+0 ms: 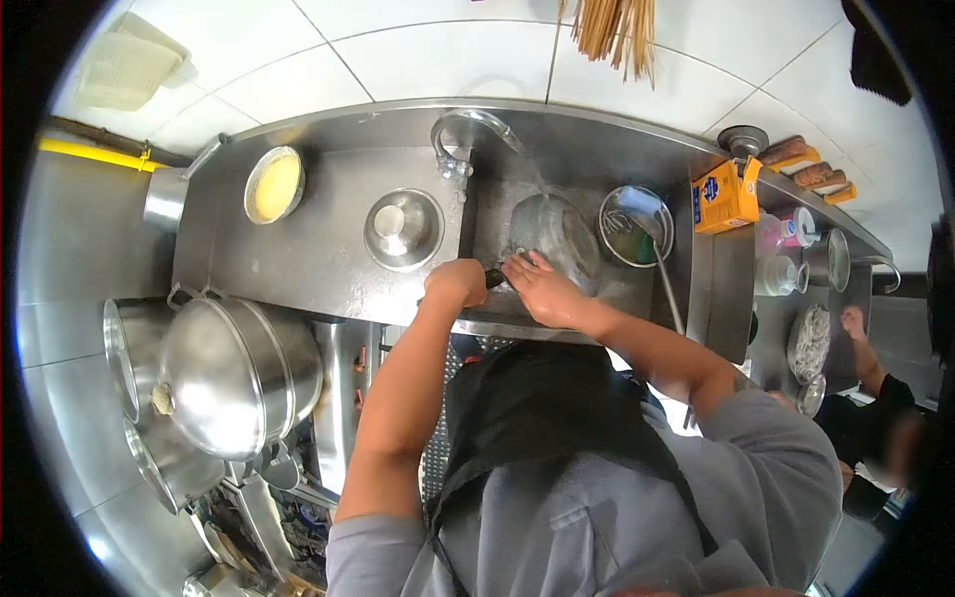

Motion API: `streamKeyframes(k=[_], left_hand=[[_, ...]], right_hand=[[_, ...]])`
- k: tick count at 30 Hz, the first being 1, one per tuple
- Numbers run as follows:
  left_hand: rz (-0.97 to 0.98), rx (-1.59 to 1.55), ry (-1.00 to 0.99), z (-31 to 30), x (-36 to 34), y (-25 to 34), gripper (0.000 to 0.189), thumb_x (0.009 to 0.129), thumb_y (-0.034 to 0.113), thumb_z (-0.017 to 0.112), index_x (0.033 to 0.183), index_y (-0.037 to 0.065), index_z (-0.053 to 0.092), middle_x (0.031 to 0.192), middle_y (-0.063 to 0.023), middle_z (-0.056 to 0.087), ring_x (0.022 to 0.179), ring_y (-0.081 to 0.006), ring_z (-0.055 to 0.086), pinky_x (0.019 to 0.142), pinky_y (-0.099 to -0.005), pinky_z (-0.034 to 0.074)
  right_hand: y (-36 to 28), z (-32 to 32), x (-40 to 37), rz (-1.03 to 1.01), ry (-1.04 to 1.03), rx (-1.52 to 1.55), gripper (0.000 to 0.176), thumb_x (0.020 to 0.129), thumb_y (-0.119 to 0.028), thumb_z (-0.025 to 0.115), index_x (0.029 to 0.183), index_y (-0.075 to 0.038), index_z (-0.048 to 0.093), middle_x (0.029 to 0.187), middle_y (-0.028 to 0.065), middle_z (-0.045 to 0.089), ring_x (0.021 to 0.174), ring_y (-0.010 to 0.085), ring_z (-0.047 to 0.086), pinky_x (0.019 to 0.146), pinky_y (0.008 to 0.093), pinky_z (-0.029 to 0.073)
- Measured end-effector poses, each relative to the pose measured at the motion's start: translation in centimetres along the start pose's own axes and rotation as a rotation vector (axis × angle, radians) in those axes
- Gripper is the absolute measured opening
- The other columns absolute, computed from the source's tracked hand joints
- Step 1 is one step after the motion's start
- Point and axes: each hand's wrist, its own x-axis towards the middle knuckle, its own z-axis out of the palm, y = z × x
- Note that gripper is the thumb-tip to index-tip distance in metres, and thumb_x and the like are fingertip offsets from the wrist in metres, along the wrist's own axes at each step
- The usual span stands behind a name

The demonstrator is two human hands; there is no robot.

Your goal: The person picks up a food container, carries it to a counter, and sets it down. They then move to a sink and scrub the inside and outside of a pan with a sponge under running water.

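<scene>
A metal pan [559, 237] sits tilted in the sink basin, its inside wet under running water. My left hand [457, 285] is closed around the pan's dark handle [493, 279]. Where that handle meets the pan, my right hand [545, 292] presses with its fingers bent over and the thumb raised. Something small and greyish shows by its fingertips; I cannot make out what it is. Water falls into the pan from the curved faucet [476, 116].
Right of the pan stands a round container [609, 245] with a ladle [663, 261] in it. A metal lid [403, 230] and a bowl of yellow food [275, 186] occupy the drainboard. Large pots [214, 368] stand left, an orange box [725, 196] right. Another person's arm [866, 353] shows far right.
</scene>
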Motion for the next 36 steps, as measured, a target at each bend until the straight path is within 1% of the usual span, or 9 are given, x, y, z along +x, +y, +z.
streamKeyframes(k=[4, 7, 10, 13, 16, 20, 24, 33, 36], left_hand=[[-0.034, -0.063, 0.018, 1.0, -0.7, -0.4, 0.038, 0.077, 0.028, 0.075, 0.105, 0.003, 0.072, 0.112, -0.0171, 0.069, 0.105, -0.0332, 0.066, 0.088, -0.0425, 0.053], [-0.044, -0.116, -0.003, 1.7, -0.2, -1.5, 0.040, 0.077, 0.028, 0.075, 0.108, 0.003, 0.071, 0.114, -0.0170, 0.068, 0.106, -0.0336, 0.066, 0.090, -0.0423, 0.053], [-0.034, -0.124, 0.075, 5.0, -0.1, -2.3, 0.041, 0.079, 0.033, 0.074, 0.109, 0.005, 0.070, 0.111, -0.0165, 0.069, 0.106, -0.0334, 0.066, 0.089, -0.0425, 0.053], [-0.062, -0.140, 0.180, 7.8, 0.3, -4.1, 0.047, 0.081, 0.038, 0.073, 0.114, 0.005, 0.065, 0.108, -0.0158, 0.069, 0.102, -0.0335, 0.067, 0.087, -0.0427, 0.054], [-0.039, -0.189, 0.260, 8.9, -0.4, -5.5, 0.054, 0.080, 0.042, 0.074, 0.116, 0.004, 0.059, 0.105, -0.0160, 0.070, 0.099, -0.0345, 0.068, 0.085, -0.0431, 0.054], [-0.063, -0.263, 0.282, 8.7, -0.9, -5.9, 0.058, 0.080, 0.044, 0.074, 0.116, 0.003, 0.055, 0.104, -0.0175, 0.070, 0.097, -0.0351, 0.068, 0.085, -0.0433, 0.054], [-0.088, -0.356, 0.259, 8.1, -1.1, -5.8, 0.056, 0.079, 0.042, 0.076, 0.113, 0.003, 0.057, 0.104, -0.0184, 0.070, 0.099, -0.0352, 0.068, 0.085, -0.0429, 0.054], [-0.115, -0.432, 0.293, 9.5, -0.4, -5.7, 0.054, 0.077, 0.037, 0.078, 0.114, 0.003, 0.057, 0.105, -0.0176, 0.070, 0.099, -0.0341, 0.068, 0.085, -0.0419, 0.054], [-0.117, -0.423, 0.356, 10.4, 1.3, -6.2, 0.053, 0.076, 0.037, 0.079, 0.112, 0.003, 0.059, 0.104, -0.0177, 0.070, 0.099, -0.0331, 0.069, 0.085, -0.0421, 0.054]], right_hand=[[0.6, 0.4, 2.6, 0.014, -0.227, 0.028, 0.050, 0.087, -0.009, 0.048, 0.135, 0.007, 0.045, 0.140, 0.0224, 0.048, 0.137, 0.0294, 0.040, 0.118, 0.0493, 0.022], [1.2, -0.9, -2.1, -0.126, -0.137, 0.039, 0.047, 0.088, -0.007, 0.047, 0.134, 0.004, 0.048, 0.140, 0.0214, 0.049, 0.137, 0.0298, 0.040, 0.116, 0.0496, 0.024], [2.2, -2.5, -5.0, -0.096, -0.256, 0.074, 0.045, 0.088, -0.005, 0.046, 0.133, 0.001, 0.051, 0.140, 0.0198, 0.050, 0.137, 0.0305, 0.040, 0.116, 0.0493, 0.026], [3.0, -4.2, -4.5, 0.224, -0.052, 0.370, 0.046, 0.088, -0.002, 0.050, 0.134, -0.001, 0.051, 0.140, 0.0184, 0.050, 0.138, 0.0325, 0.039, 0.118, 0.0471, 0.022], [2.4, -4.1, -1.2, 0.251, 0.144, 0.292, 0.044, 0.089, -0.004, 0.046, 0.132, 0.000, 0.052, 0.141, 0.0167, 0.050, 0.139, 0.0314, 0.037, 0.118, 0.0474, 0.022], [0.3, 1.2, 2.4, -0.145, -0.274, -0.190, 0.046, 0.088, -0.009, 0.047, 0.133, 0.000, 0.051, 0.148, 0.0149, 0.043, 0.142, 0.0282, 0.033, 0.117, 0.0499, 0.021], [-1.0, 1.8, 1.1, -0.190, -0.200, -0.308, 0.050, 0.089, -0.014, 0.045, 0.137, 0.000, 0.048, 0.149, 0.0137, 0.041, 0.142, 0.0275, 0.033, 0.116, 0.0508, 0.021], [0.2, -0.6, 3.9, -0.307, -0.396, -0.339, 0.051, 0.092, -0.017, 0.049, 0.140, -0.001, 0.045, 0.150, 0.0105, 0.041, 0.142, 0.0268, 0.033, 0.115, 0.0538, 0.021], [1.3, 0.8, 4.8, -0.355, -0.340, -0.366, 0.049, 0.091, -0.016, 0.049, 0.138, -0.001, 0.047, 0.148, 0.0108, 0.043, 0.141, 0.0267, 0.034, 0.115, 0.0527, 0.023]])
